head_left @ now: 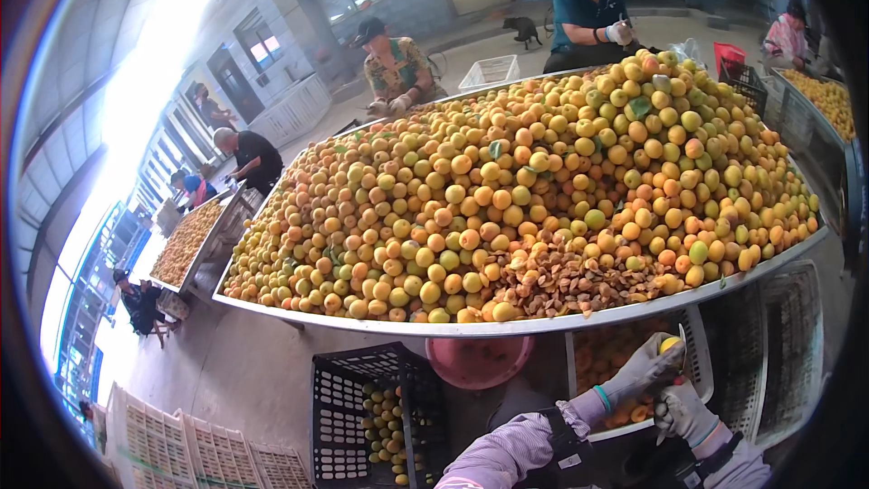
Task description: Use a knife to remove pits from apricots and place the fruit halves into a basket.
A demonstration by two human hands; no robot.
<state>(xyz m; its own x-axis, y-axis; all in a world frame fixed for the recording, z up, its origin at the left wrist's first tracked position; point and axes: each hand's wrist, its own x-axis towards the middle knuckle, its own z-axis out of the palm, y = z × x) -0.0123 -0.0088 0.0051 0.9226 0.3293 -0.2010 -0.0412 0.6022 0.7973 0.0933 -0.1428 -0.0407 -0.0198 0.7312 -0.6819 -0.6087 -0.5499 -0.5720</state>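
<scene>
Both my hands wear pale grey work gloves, just below the near edge of a long table (434,329). My left hand (639,371) is closed on a yellow apricot (669,344). Close under it, my right hand (685,413) has its fingers curled; a small red bit shows by its fingertips, but what it grips I cannot make out. A thin pale sliver stands beside the apricot, too small to name. Beneath my hands a white crate (703,371) holds orange apricot pieces. Whole apricots (434,217) heap the table, with a pile of brown pits (579,281) at the near edge.
Below the table are a pink basin (480,360), a black crate (339,417) with some apricots, and a white basket (797,353) at right. White crates (163,444) stand lower left. Two co-workers (398,72) sit across the table; others work at side tables. A dark dog (522,30) stands behind.
</scene>
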